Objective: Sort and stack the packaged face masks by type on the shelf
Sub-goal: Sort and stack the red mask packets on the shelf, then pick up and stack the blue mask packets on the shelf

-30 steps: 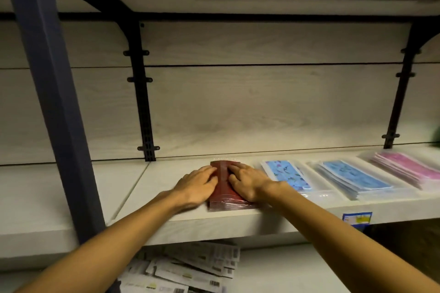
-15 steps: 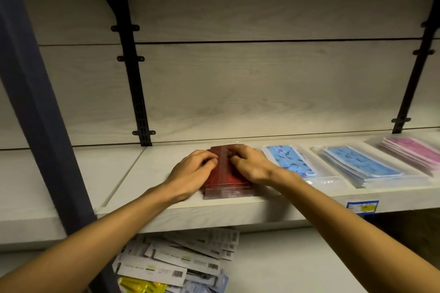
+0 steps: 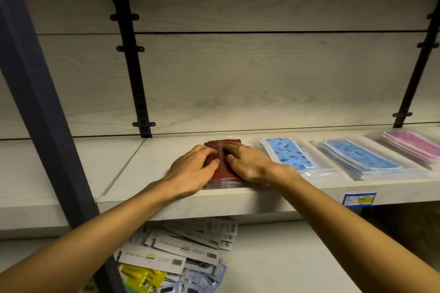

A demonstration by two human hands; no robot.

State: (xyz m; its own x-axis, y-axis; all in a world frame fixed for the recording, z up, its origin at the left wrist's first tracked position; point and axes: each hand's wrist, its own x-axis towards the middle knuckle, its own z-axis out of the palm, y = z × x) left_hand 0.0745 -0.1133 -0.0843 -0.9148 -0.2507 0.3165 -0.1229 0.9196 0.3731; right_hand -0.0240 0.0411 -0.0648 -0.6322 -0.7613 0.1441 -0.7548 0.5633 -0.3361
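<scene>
While both hands rested on it, a stack of dark red packaged masks [image 3: 222, 166] lay flat on the shelf [image 3: 166, 200], its long axis running away from the person, from the front edge toward the back panel. The left hand [image 3: 194, 169] lay over the stack's left half and the right hand [image 3: 247, 165] over its right half, fingers loosely bent and pressing down on the top pack, with fingertips nearly meeting along the middle. Neither hand appeared to lift or pinch anything; they seemed to be squaring the pile. Both hands were equally close, directly on top of it, so the stack sat beneath the palms and slightly ahead of them.

Just beyond the right hand lay a light blue patterned mask pack [image 3: 287, 153], close beside the red pile. Further out on that side sat a thicker stack of blue packs [image 3: 357, 159], then a pink stack [image 3: 414, 145] near the frame's edge. Below the forearms, on a lower shelf, lay a loose heap of carded packets [image 3: 181, 250].
</scene>
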